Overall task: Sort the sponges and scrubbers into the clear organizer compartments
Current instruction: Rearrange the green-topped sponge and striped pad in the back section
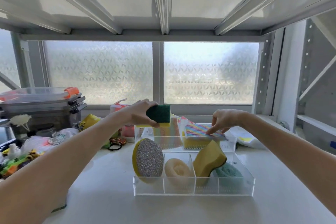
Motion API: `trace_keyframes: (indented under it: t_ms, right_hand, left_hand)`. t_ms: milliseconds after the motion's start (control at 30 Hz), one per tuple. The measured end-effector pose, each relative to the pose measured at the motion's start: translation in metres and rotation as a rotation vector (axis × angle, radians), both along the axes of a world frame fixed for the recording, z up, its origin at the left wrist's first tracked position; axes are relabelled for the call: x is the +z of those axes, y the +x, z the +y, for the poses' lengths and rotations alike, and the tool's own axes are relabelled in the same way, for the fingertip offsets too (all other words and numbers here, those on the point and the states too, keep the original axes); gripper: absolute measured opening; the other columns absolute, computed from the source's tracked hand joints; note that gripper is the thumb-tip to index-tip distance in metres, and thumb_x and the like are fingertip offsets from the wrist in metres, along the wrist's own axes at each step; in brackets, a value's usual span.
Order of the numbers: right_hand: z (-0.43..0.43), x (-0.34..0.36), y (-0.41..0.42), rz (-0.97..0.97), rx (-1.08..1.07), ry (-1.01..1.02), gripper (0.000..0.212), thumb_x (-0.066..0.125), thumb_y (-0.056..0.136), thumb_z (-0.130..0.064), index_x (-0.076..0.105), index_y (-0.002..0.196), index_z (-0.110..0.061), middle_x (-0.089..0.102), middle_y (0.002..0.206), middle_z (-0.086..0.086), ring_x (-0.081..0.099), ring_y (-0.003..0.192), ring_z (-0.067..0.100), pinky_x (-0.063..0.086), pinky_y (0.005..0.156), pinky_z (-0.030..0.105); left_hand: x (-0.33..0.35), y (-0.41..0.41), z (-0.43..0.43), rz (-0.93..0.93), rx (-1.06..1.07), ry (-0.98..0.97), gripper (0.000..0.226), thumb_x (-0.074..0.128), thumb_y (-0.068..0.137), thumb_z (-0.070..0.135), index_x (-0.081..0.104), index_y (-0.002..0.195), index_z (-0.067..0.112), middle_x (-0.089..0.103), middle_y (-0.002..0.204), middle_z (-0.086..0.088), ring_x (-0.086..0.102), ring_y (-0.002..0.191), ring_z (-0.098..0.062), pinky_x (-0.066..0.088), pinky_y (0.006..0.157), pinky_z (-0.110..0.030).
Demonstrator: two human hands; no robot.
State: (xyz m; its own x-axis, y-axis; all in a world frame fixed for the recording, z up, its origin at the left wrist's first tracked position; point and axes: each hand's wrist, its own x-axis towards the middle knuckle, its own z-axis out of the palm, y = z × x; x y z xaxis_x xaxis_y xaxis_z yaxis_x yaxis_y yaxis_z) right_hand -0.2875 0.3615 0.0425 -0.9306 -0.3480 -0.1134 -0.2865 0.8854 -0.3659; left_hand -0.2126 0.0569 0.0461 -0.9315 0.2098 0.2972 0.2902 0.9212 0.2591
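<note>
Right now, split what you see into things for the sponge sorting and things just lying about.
For the job: green and yellow sponge in the left hand; striped sponge under the right hand; round silver scrubber; cream scrubber; curved yellow sponge; green scrubber; clear organizer.

Lying about: stacked storage boxes; toy car; plastic bags.

Probably a home utility corner: beyond the fingertips (209, 131) stands a frosted patterned window (99, 72), a white metal shelf frame (164, 2) overhead, household clutter (36, 143) left of them.
</note>
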Motion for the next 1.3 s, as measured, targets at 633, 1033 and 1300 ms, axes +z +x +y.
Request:
trace_keyframes:
  t_ms: [633,1033,1300]
  right_hand:
    - [0.021,0.005,0.009,0.012,0.05,-0.457,0.037,0.083,0.07,-0.022,0.067,0.099,-0.006,0.068,0.092,0.01,0.064,0.083,0.019,0.053,0.075,0.025]
    - [-0.086,-0.006,0.041,-0.413,0.218,-0.743,0.038,0.057,0.088,0.002,0.053,0.125,0.012,0.062,0.123,0.026,0.061,0.113,0.036,0.05,0.099,0.04]
    - [-0.115,-0.017,0.033,-0.108,0.117,-0.303,0.016,0.057,0.089,-0.02,0.063,0.09,-0.005,0.052,0.072,0.006,0.042,0.059,0.015,0.031,0.052,0.023]
  left_hand:
    - [0.009,0.029,-0.017,0.104,0.128,0.147,0.066,0.078,0.063,0.058,0.056,0.11,0.017,0.064,0.096,-0.003,0.064,0.084,-0.018,0.058,0.071,-0.034]
    - [0.012,0.038,-0.033,0.111,0.111,0.264,0.067,0.077,0.064,0.057,0.053,0.112,0.019,0.065,0.097,0.0,0.065,0.082,-0.014,0.051,0.062,-0.021]
    - [0.004,0.039,-0.045,0.086,0.111,0.279,0.066,0.074,0.064,0.06,0.053,0.111,0.019,0.064,0.094,0.001,0.065,0.079,-0.013,0.051,0.058,-0.02]
